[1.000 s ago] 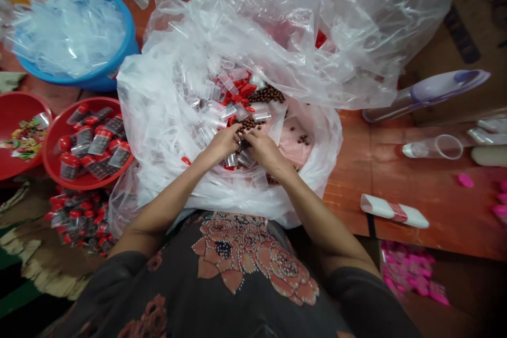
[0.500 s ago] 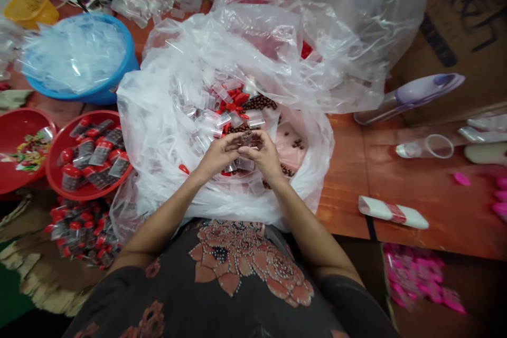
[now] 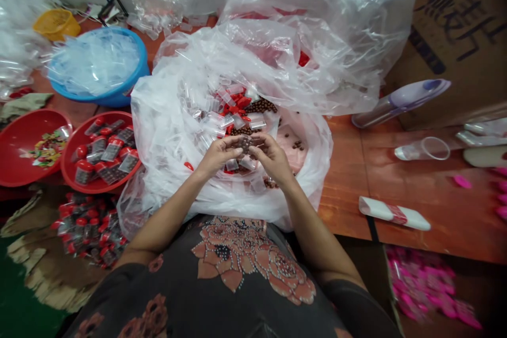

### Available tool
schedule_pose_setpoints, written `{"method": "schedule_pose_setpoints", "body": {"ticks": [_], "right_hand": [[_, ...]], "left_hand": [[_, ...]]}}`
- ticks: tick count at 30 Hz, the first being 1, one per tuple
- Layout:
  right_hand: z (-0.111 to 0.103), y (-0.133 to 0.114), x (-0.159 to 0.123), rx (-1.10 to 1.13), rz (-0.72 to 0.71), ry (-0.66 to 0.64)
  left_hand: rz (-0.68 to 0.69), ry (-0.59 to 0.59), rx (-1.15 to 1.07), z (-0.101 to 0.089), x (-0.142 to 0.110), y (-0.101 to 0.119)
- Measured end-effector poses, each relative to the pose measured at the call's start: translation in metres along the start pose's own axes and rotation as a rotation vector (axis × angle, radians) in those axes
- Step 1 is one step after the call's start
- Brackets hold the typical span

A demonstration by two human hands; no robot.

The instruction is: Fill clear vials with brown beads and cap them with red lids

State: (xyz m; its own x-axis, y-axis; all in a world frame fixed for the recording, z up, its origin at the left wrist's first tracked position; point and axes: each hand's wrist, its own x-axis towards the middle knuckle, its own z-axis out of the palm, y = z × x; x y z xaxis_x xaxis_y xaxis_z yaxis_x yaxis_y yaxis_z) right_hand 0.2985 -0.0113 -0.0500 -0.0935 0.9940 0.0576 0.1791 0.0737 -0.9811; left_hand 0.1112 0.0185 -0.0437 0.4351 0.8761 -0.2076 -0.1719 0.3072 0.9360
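My left hand [image 3: 217, 156] and my right hand [image 3: 272, 157] meet over the open clear plastic bag [image 3: 166, 132] in front of me. Between the fingertips of both hands sits a small clear tube [image 3: 242, 143] filled with brown balls. Both hands are closed in a pinch on it. Inside the bag lie several empty clear tubes [image 3: 212, 116], red caps [image 3: 236, 103] and loose brown balls [image 3: 262, 106].
A red bowl [image 3: 75, 182] of filled red-capped tubes sits at my left, with more in a bag [image 3: 85, 229] below it. Another red bowl [image 3: 16, 142], a blue basin [image 3: 119, 96], a purple scoop [image 3: 400, 99], a white-red packet [image 3: 394, 213] and pink pieces [image 3: 428, 285] surround me.
My hands rose from the pile of tubes and balls in the bag and came together, holding a filled tube up between them. The view shifted slightly.
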Motion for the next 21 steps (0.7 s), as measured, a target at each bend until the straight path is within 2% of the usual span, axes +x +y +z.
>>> {"method": "schedule_pose_setpoints", "body": {"ticks": [6, 9, 11, 14, 16, 18, 21], "right_hand": [[-0.023, -0.016, 0.008, -0.237, -0.135, -0.109], [-0.023, -0.024, 0.007, -0.229, -0.164, -0.129], [-0.019, -0.023, 0.004, -0.143, -0.130, -0.114], [-0.016, -0.012, 0.002, 0.043, -0.002, -0.016], [-0.019, 0.002, 0.007, 0.071, 0.056, 0.075], [-0.024, 0.017, 0.018, -0.035, 0.065, 0.115], [-0.028, 0.035, 0.046, -0.323, -0.006, 0.098]], "left_hand": [[-0.052, -0.013, -0.036, 0.000, -0.010, -0.001], [-0.045, -0.003, -0.025, 0.003, -0.015, 0.001], [-0.019, 0.004, -0.020, 0.004, -0.018, 0.005], [0.033, 0.031, -0.012, 0.002, -0.026, 0.012], [0.058, 0.064, -0.011, -0.003, -0.032, 0.015], [0.073, 0.108, -0.015, -0.010, -0.036, 0.016], [0.095, 0.183, -0.032, -0.019, -0.037, 0.013]]}}
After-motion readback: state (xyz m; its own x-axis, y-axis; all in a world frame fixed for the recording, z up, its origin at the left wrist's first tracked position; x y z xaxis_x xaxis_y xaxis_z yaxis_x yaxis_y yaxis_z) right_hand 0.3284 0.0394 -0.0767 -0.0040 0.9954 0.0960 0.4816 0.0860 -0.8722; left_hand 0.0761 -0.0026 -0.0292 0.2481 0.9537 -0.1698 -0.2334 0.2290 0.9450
